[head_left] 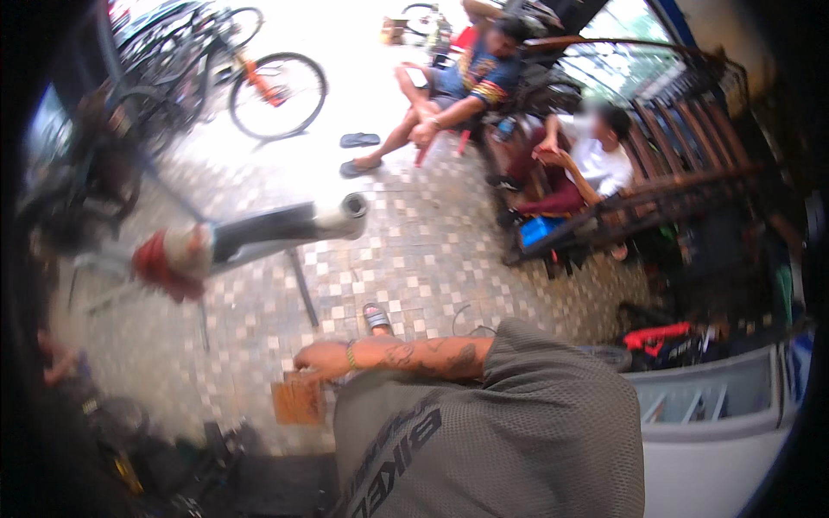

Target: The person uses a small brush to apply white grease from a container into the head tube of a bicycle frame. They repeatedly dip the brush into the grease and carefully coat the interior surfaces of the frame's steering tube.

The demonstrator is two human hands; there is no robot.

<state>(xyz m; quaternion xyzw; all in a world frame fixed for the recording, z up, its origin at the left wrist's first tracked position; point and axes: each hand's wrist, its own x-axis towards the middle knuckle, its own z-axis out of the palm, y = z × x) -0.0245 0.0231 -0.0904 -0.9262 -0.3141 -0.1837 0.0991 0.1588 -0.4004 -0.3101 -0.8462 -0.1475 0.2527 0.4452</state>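
Observation:
My right arm (432,356), tattooed and with a bracelet at the wrist, reaches leftward across my grey shirt (501,414). At its end my right hand (316,361) is closed at the upper edge of a brown, wooden-looking block (298,403). The fingers are partly hidden and blurred. My left hand is out of the picture. Beyond the right hand a dark and white tube (289,226) slants over the floor, with a red and pale cloth-like bundle (177,259) at its left end. A sandalled foot (377,319) stands on the tiles just past my arm.
Several bicycles (276,95) stand at the far left. One person (475,73) sits at the back, another (596,155) on a wooden bench (691,142) to the right. A white glass-topped chest (708,414) is at near right. Dark gear (216,466) lies at near left.

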